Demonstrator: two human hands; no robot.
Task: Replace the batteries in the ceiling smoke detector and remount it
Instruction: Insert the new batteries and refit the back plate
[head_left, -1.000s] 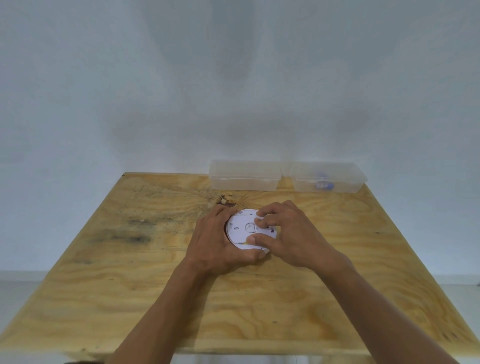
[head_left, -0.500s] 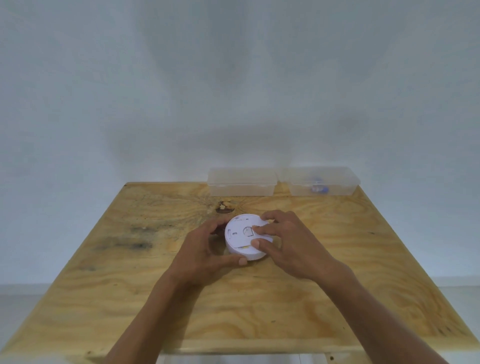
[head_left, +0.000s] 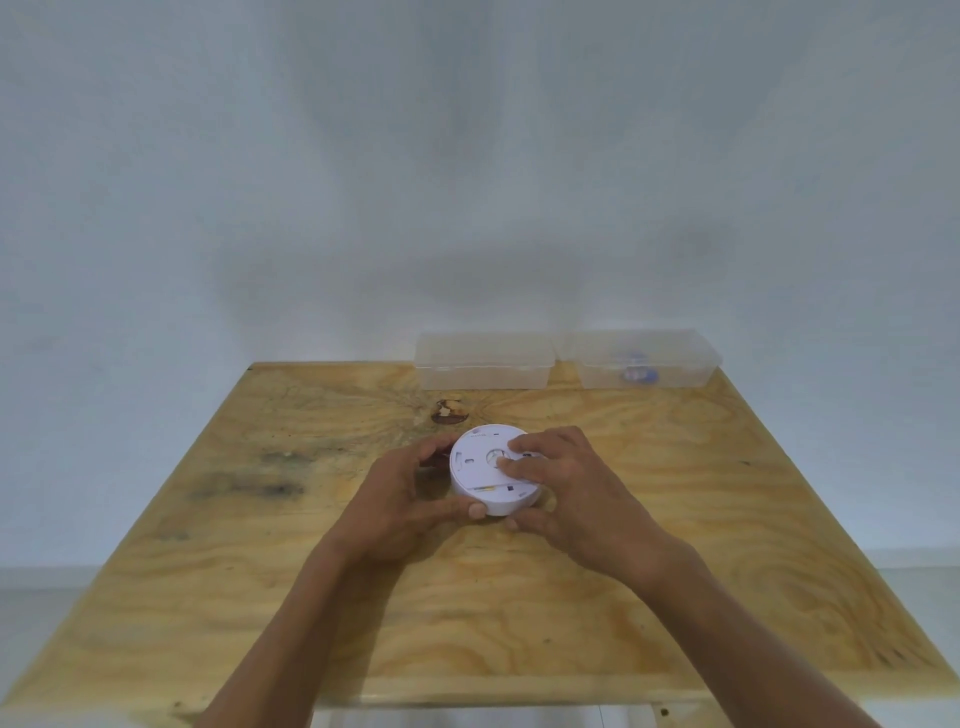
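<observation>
Bare table (head_left: 727, 519) left, right and short of both hands; beyond them, two clear boxes (head_left: 483, 361) (head_left: 641, 358) blocking the far edge.

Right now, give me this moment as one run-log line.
left hand: gripping smoke detector rim | right hand: fingers on its top face | detector: on wooden table | two clear boxes behind: untouched

text: none legible | smoke detector (head_left: 483, 475) back: faint markings, too blurred to read
</observation>
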